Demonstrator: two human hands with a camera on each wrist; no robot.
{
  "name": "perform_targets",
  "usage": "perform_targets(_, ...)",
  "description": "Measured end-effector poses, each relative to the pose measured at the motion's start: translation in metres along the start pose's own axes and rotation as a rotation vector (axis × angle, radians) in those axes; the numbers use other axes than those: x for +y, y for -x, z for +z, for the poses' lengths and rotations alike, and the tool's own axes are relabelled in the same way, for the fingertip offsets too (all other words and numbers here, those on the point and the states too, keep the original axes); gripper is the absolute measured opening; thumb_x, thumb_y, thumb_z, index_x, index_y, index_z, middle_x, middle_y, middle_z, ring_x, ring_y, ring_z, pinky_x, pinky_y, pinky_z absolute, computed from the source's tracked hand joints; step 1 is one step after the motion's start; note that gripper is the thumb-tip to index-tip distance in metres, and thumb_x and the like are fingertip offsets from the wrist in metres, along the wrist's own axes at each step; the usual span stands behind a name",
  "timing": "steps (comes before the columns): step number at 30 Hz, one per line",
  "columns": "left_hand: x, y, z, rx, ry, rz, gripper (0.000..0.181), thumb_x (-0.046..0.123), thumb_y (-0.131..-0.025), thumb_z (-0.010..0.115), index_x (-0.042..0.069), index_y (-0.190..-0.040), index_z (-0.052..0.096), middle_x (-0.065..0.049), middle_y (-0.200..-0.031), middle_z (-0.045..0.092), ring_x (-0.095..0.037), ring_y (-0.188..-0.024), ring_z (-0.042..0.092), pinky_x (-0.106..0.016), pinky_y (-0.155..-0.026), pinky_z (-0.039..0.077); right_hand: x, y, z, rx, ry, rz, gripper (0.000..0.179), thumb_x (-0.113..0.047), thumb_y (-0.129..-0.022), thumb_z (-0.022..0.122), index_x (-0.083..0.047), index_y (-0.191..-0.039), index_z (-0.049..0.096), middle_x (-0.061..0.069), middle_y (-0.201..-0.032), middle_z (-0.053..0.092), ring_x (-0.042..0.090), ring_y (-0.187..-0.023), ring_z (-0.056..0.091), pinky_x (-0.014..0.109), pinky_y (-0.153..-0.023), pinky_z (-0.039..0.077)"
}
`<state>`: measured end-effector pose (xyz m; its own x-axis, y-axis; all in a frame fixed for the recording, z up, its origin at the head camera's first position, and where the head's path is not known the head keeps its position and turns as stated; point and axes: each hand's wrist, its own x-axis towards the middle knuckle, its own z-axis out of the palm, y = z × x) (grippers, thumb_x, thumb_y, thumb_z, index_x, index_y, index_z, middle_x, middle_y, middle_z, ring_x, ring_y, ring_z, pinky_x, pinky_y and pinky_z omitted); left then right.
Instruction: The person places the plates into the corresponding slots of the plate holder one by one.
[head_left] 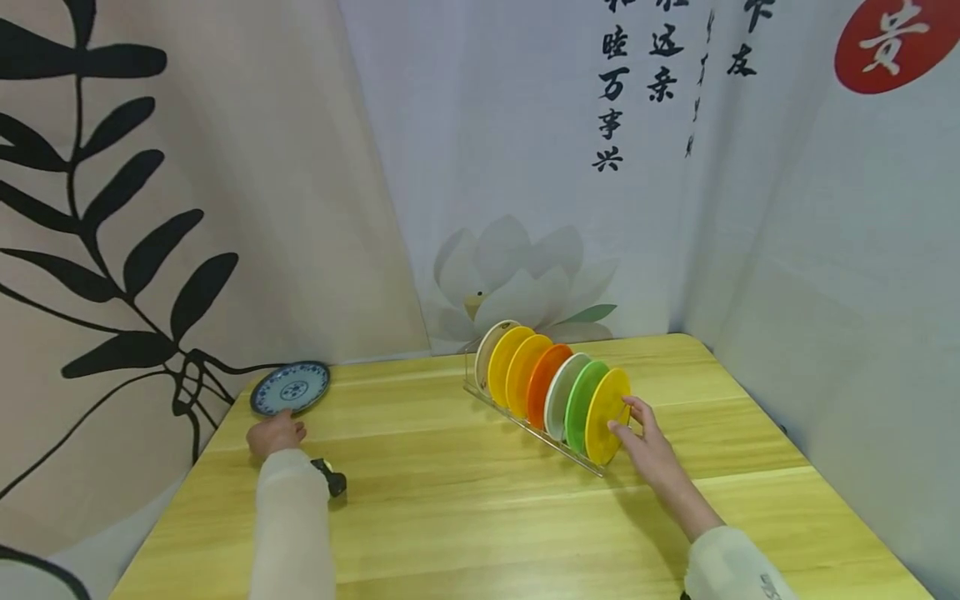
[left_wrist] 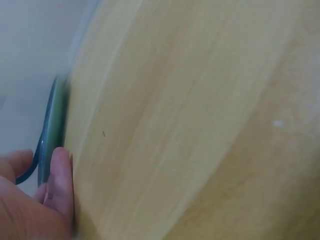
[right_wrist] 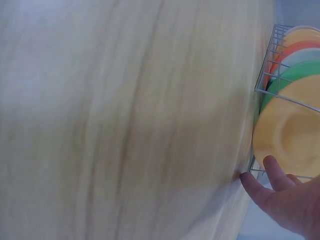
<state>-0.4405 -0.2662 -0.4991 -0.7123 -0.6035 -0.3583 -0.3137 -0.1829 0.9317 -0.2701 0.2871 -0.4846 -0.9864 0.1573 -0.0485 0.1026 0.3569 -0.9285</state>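
Observation:
At the table's far left lies a blue-and-white patterned plate, its near rim at my left hand. The left wrist view shows this plate edge-on, with the thumb and fingers of my left hand pinching its rim. A wire dish rack holds several upright plates in a row. My right hand is at the rack's near end, fingertips right by the front yellow plate. In the right wrist view, the right hand has its fingers spread beside the yellow plate and the rack's wire.
Behind the front yellow plate stand a green plate, a white one, an orange one and more yellow ones. The wooden table meets curtains at the back and sides. A black band sits at the left wrist.

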Motion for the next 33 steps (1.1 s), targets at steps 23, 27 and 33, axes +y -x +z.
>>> perform_targets(23,0.003,-0.014,0.000,0.026,-0.035,-0.046,0.055,0.016,-0.097,0.056,-0.002,-0.147,0.040,0.003,-0.055,0.060,-0.010,-0.056,0.067,-0.024,-0.065,0.059,-0.002,0.002,-0.001,-0.004,0.051,0.002,0.066,-0.042,-0.104,0.048,-0.017,-0.156,0.016,0.025,-0.161,0.011,0.051,-0.136,0.035,0.066,-0.107,0.032)
perform_targets(27,0.004,-0.011,-0.001,0.027,-0.055,-0.052,0.053,0.013,-0.097,0.054,-0.002,-0.146,0.041,0.002,-0.056,0.063,-0.010,-0.057,0.068,-0.024,-0.063,0.059,-0.003,0.002,-0.001,-0.006,0.056,-0.004,0.066,-0.042,-0.104,0.048,-0.017,-0.156,0.015,0.025,-0.161,0.012,0.052,-0.136,0.034,0.066,-0.107,0.032)
perform_targets(33,0.005,-0.009,0.001,0.043,-0.039,-0.061,0.050,0.003,-0.094,0.051,-0.003,-0.143,0.044,0.001,-0.059,0.064,-0.010,-0.060,0.069,-0.025,-0.067,0.059,-0.003,0.002,-0.001,0.002,0.055,-0.012,0.066,-0.042,-0.104,0.048,-0.016,-0.156,0.016,0.026,-0.161,0.012,0.052,-0.135,0.034,0.066,-0.107,0.032)
